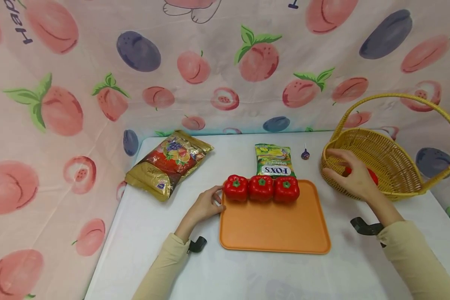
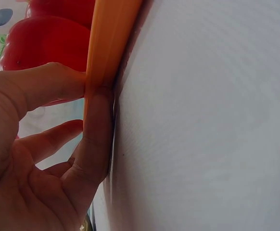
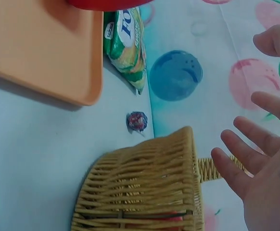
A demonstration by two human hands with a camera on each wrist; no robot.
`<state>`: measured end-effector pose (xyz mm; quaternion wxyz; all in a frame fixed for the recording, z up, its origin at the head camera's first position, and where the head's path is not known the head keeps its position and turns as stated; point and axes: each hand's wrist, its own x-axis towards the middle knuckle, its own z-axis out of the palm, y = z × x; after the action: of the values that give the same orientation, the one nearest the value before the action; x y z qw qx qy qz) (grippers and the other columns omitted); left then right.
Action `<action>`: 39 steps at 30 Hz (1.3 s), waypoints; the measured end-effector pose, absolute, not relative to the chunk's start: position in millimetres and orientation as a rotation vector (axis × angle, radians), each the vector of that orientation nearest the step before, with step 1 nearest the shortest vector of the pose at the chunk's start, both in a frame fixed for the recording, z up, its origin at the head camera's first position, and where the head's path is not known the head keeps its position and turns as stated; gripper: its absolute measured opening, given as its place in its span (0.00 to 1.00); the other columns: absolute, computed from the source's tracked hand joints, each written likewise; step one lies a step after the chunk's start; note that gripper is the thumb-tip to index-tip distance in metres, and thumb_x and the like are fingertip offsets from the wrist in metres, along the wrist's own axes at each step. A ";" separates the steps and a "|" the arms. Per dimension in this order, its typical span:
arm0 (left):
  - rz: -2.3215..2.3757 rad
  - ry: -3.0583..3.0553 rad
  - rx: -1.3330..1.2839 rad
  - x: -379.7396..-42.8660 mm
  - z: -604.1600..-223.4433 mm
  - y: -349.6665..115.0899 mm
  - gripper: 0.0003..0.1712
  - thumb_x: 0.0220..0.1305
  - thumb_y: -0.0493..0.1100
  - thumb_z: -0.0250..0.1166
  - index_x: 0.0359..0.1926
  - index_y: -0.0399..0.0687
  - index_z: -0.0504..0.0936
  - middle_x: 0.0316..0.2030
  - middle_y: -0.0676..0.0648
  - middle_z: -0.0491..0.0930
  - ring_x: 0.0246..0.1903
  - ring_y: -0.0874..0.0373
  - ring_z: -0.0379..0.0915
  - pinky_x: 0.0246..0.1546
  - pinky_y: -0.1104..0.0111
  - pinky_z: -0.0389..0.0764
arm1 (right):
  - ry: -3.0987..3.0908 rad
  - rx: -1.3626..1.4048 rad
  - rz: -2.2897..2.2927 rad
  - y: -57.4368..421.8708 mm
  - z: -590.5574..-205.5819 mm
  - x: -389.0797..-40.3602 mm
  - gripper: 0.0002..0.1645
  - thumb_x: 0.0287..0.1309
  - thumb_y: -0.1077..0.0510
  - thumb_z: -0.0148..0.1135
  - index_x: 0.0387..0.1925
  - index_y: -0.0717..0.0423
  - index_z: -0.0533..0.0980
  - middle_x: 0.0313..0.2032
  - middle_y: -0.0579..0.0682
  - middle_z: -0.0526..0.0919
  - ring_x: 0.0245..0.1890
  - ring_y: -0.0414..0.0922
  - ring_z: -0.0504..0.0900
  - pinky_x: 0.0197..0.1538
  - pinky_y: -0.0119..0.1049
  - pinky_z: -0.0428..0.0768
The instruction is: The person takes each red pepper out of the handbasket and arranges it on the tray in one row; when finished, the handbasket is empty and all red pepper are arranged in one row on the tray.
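Note:
Three red bell peppers (image 1: 261, 188) stand in a row along the far edge of an orange tray (image 1: 273, 225). My left hand (image 1: 214, 202) rests at the tray's far left corner, beside the leftmost pepper (image 2: 44, 43). Its thumb and one straight finger (image 2: 99, 134) touch the outer rim of the tray (image 2: 108, 43). My right hand (image 1: 341, 166) hovers over the near rim of a wicker basket (image 1: 393, 158), fingers spread and holding nothing. A red pepper (image 1: 373, 176) lies inside the basket, partly hidden by that hand. In the right wrist view the open hand (image 3: 265, 163) floats above the basket (image 3: 145, 187).
A green Fox's candy bag (image 1: 273, 160) lies just behind the tray, and a small wrapped lollipop (image 1: 305, 154) sits to its right. A gold snack bag (image 1: 168, 164) lies at the far left of the white table. Fruit-print cloth walls close in the back and sides.

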<state>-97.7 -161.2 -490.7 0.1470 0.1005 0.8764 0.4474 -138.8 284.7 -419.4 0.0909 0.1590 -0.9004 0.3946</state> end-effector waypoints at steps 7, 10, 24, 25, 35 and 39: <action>1.285 2.524 0.288 -97.7 -490.7 -161.3 0.37 0.53 0.33 0.70 0.66 0.41 0.71 0.31 0.48 0.77 0.22 0.62 0.75 0.26 0.69 0.75 | -2.685 0.413 1.193 293.4 -419.4 -139.9 0.32 0.57 0.59 0.69 0.63 0.57 0.72 0.58 0.57 0.73 0.54 0.27 0.67 0.51 0.14 0.64; 1.282 2.538 0.303 -97.5 -490.5 -161.0 0.37 0.52 0.33 0.70 0.65 0.41 0.71 0.31 0.47 0.78 0.22 0.62 0.75 0.26 0.69 0.75 | -2.720 0.376 1.155 296.5 -418.4 -140.5 0.32 0.58 0.55 0.69 0.63 0.56 0.72 0.58 0.58 0.73 0.55 0.35 0.69 0.50 0.13 0.61; 1.291 2.539 0.294 -96.7 -489.0 -160.4 0.37 0.52 0.32 0.70 0.65 0.40 0.72 0.32 0.45 0.79 0.21 0.62 0.74 0.26 0.70 0.74 | -2.855 0.270 1.079 317.5 -412.4 -143.2 0.34 0.62 0.47 0.65 0.65 0.58 0.71 0.60 0.63 0.71 0.59 0.61 0.69 0.50 0.21 0.64; 1.288 2.539 0.296 -96.7 -488.6 -160.4 0.37 0.52 0.33 0.70 0.65 0.40 0.71 0.32 0.45 0.79 0.21 0.62 0.74 0.26 0.70 0.74 | -2.864 0.272 1.073 318.9 -412.0 -144.1 0.34 0.62 0.47 0.65 0.65 0.59 0.71 0.60 0.65 0.71 0.59 0.62 0.68 0.55 0.27 0.67; 1.275 2.542 0.284 -97.1 -489.0 -160.4 0.37 0.52 0.33 0.70 0.65 0.40 0.71 0.32 0.47 0.78 0.22 0.62 0.74 0.26 0.69 0.74 | -2.987 0.240 0.955 331.2 -408.3 -149.2 0.41 0.61 0.43 0.64 0.66 0.64 0.67 0.63 0.71 0.65 0.63 0.71 0.60 0.57 0.71 0.59; 1.284 2.530 0.279 -97.4 -489.2 -160.4 0.37 0.53 0.33 0.70 0.66 0.40 0.71 0.32 0.47 0.78 0.22 0.62 0.75 0.26 0.69 0.74 | -3.033 0.218 0.909 337.9 -409.3 -151.0 0.42 0.62 0.41 0.63 0.66 0.66 0.66 0.63 0.72 0.65 0.61 0.72 0.62 0.55 0.70 0.62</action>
<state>-97.4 -160.4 -489.2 0.1448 0.0969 0.8781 0.4457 -151.0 337.9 -409.3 -0.0163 0.0687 -0.9555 0.2863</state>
